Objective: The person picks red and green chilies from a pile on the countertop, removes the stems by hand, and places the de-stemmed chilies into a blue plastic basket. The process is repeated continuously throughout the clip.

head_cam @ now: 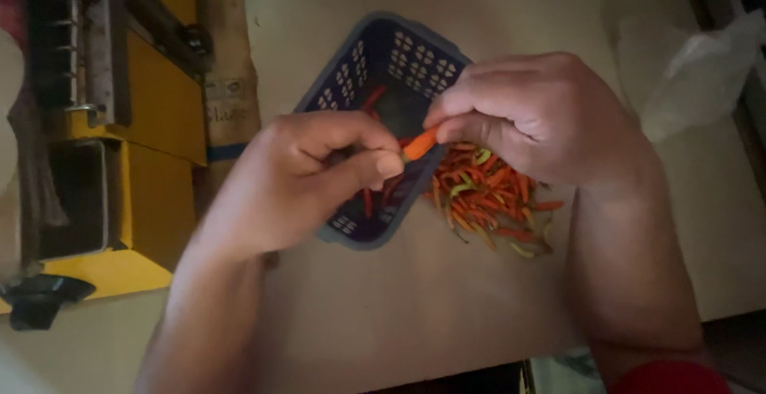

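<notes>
Two bare hands pinch one orange chili over a blue basket

Two hands meet at the middle of the view, seen from above, both gripping a single small orange chili (419, 145). The left hand (307, 178) comes in from the lower left. Its thumb and forefinger are pressed together on the lower end of the chili, and its other fingers are curled into the palm. The right hand (542, 114) comes in from the lower right, with a red sleeve edge (669, 378) showing at the bottom of the view. Its fingers are bent and bunched close together, closed on the upper end of the same chili; the exact fingertips that touch it are hidden beneath the knuckles.

The chili is held tilted in the air, just above the near right edge of a dark blue plastic basket (383, 67) with perforated walls. A few red chilies lie inside the basket, partly hidden by the hands.

Just beside the basket, on its right, a loose pile of chilies (487, 198) rests on the pale table (415, 306). Most are orange and red, and some are green. Part of the pile lies under the right hand.

At the left edge stands a yellow machine (152, 114) with metal parts. A crumpled clear plastic bag (702, 75) lies at the upper right, well apart from the hands.
</notes>
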